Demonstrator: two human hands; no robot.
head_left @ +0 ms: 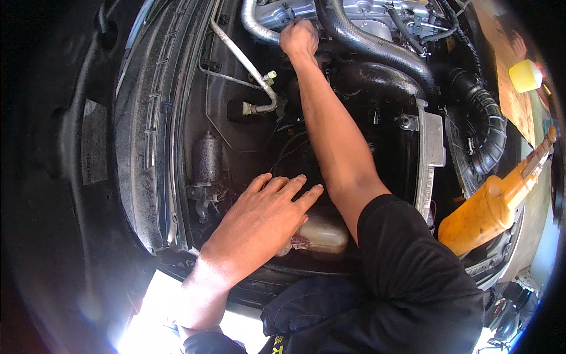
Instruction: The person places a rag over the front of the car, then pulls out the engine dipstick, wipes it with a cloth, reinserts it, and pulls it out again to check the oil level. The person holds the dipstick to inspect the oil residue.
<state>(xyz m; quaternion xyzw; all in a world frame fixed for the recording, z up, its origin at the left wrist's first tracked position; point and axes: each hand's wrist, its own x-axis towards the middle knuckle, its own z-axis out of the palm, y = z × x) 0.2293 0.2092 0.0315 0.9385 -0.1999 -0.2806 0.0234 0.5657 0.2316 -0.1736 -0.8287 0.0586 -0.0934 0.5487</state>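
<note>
My right arm reaches across a car's engine bay to the far end. There my right hand (299,38) is closed, its fingers curled down beside the silver metal engine (359,8). A small dark piece stands at its fingertips, and whatever the fingers grip is hidden. A curved silver pipe (253,23) runs just left of that hand, and a thick black hose (377,44) bends away on its right. Nearer to me, my left hand (259,218) hovers palm down with its fingers spread, holding nothing. Beside its fingertips sits a dull whitish plastic reservoir (323,233).
An orange plastic jug with a long spout (477,215) leans at the bay's right edge. Beyond it are a ribbed black intake hose (492,130), a brown board (507,82) and a yellow container (525,76). A thin metal pipe (236,53) and dark cylinder (207,156) are left.
</note>
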